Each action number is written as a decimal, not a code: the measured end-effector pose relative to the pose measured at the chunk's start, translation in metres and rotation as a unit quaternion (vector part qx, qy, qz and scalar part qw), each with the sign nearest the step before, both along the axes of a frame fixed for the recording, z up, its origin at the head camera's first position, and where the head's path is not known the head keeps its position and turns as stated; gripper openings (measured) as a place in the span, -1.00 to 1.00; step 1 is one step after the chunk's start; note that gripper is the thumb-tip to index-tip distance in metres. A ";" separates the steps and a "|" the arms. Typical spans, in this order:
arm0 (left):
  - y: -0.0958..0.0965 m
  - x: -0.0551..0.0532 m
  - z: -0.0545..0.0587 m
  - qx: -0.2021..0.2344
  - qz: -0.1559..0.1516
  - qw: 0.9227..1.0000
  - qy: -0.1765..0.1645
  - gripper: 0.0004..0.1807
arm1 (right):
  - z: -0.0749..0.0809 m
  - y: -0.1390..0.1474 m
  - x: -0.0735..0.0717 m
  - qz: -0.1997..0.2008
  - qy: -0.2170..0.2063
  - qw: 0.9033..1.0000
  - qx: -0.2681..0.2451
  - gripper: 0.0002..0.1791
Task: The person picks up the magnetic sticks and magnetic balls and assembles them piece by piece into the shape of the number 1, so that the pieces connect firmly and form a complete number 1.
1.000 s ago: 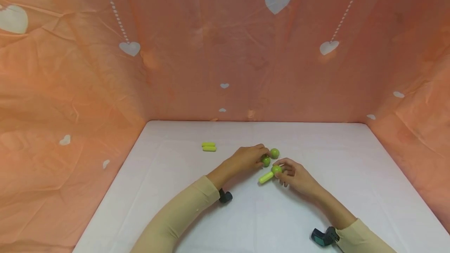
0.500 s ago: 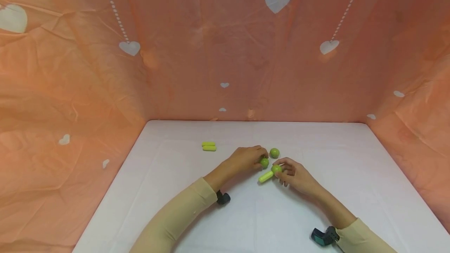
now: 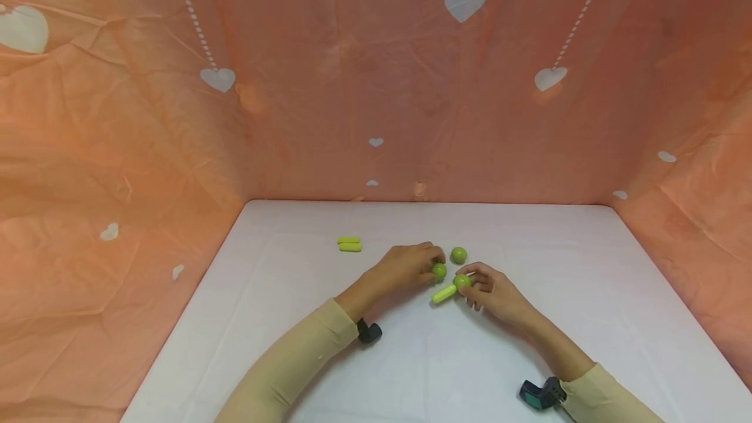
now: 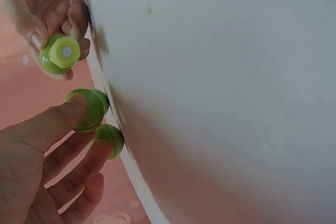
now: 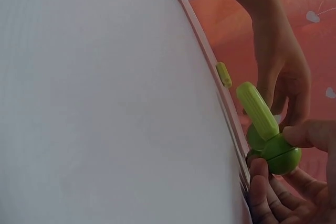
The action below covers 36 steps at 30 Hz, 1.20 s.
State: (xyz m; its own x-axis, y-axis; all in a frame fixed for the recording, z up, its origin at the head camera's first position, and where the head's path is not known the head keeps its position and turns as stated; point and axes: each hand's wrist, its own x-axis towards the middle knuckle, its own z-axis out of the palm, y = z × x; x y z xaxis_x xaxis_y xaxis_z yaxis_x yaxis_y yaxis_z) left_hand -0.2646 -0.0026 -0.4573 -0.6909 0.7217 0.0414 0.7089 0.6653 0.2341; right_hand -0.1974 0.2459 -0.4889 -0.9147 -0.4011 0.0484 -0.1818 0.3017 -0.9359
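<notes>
In the head view my right hand [image 3: 493, 296] pinches a green ball [image 3: 462, 281] between thumb and fingers. A ridged yellow-green stick [image 3: 444, 294] is joined to this ball and points toward the left front. In the left wrist view the stick's end shows a round silvery centre. To the left, my left hand [image 3: 411, 266] holds another green ball [image 3: 438, 271], its thumb [image 4: 73, 106] on the ball's side. A third green ball [image 3: 459, 255] lies on the white table just behind, touched by neither hand in the head view.
Two yellow-green sticks [image 3: 350, 247] lie side by side on the table [image 3: 282, 292], left of the left hand. An orange cloth [image 3: 352, 83] with white hearts hangs behind and at both sides. Each wrist wears a small black camera [image 3: 540, 393].
My left hand has drawn slightly left with its green ball, widening the gap to the ball behind. My right hand, with its ball and stick, has stayed almost still.
</notes>
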 end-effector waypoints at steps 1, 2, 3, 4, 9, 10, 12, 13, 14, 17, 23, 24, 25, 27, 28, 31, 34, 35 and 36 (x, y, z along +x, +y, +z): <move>-0.002 0.000 0.000 0.005 -0.001 1.000 0.001 -0.67 | 0.000 0.000 0.000 -0.001 0.000 1.000 0.000 -0.59; -0.003 0.001 0.001 0.010 -0.002 1.000 0.001 -0.66 | 0.000 0.000 0.000 -0.002 0.001 1.000 0.001 -0.59; -0.005 0.001 0.002 0.015 -0.001 1.000 0.001 -0.66 | 0.000 0.000 0.000 -0.003 0.002 1.000 0.000 -0.60; -0.007 0.002 0.002 0.020 0.000 1.000 0.000 -0.66 | 0.000 0.000 0.000 -0.004 0.003 1.000 0.000 -0.60; -0.019 0.005 0.004 0.040 0.018 0.999 -0.018 -0.62 | -0.001 -0.003 -0.001 -0.014 0.012 1.000 -0.006 -0.62; -0.022 0.006 0.004 0.044 0.022 0.999 -0.023 -0.61 | -0.001 -0.003 0.000 -0.016 0.013 1.000 -0.005 -0.63; -0.027 0.007 0.004 0.050 0.026 0.998 -0.029 -0.62 | -0.001 -0.004 0.000 -0.022 0.014 1.000 -0.004 -0.63; -0.030 0.008 0.004 0.055 0.027 0.998 -0.032 -0.63 | -0.001 -0.004 0.001 -0.027 0.014 1.000 -0.005 -0.63; -0.032 0.009 0.004 0.060 0.027 0.997 -0.035 -0.64 | 0.000 -0.005 0.001 -0.030 0.013 0.999 -0.004 -0.63; -0.039 0.012 0.005 0.074 0.033 0.996 -0.043 -0.67 | 0.000 -0.005 0.001 -0.038 0.008 0.999 -0.009 -0.62; -0.052 0.016 0.004 0.077 0.061 0.993 -0.070 -0.66 | 0.001 -0.006 0.000 -0.041 0.018 0.999 -0.010 -0.62; -0.053 0.017 0.004 0.075 0.064 0.992 -0.074 -0.65 | 0.001 -0.007 0.000 -0.042 0.021 0.999 -0.010 -0.63; -0.055 0.018 0.003 0.072 0.066 0.992 -0.075 -0.66 | 0.001 -0.007 0.000 -0.044 0.023 0.999 -0.008 -0.63; -0.058 0.019 0.002 0.071 0.067 0.992 -0.076 -0.66 | 0.002 -0.008 -0.001 -0.046 0.023 0.999 -0.008 -0.63; -0.059 0.020 0.002 0.071 0.066 0.992 -0.075 -0.66 | 0.002 -0.009 -0.001 -0.047 0.023 0.999 -0.008 -0.63; -0.063 0.022 0.001 0.079 0.062 0.992 -0.072 -0.66 | 0.002 -0.011 -0.002 -0.051 0.017 0.998 -0.014 -0.62; -0.066 0.024 0.000 0.080 0.063 0.992 -0.070 -0.66 | 0.003 -0.014 -0.002 -0.054 0.016 0.998 -0.023 -0.61; -0.067 0.024 0.000 0.079 0.064 0.992 -0.070 -0.66 | 0.003 -0.014 -0.002 -0.055 0.016 0.998 -0.026 -0.61; -0.068 0.025 0.000 0.079 0.065 0.992 -0.071 -0.66 | 0.002 -0.015 -0.002 -0.054 0.017 0.998 -0.028 -0.61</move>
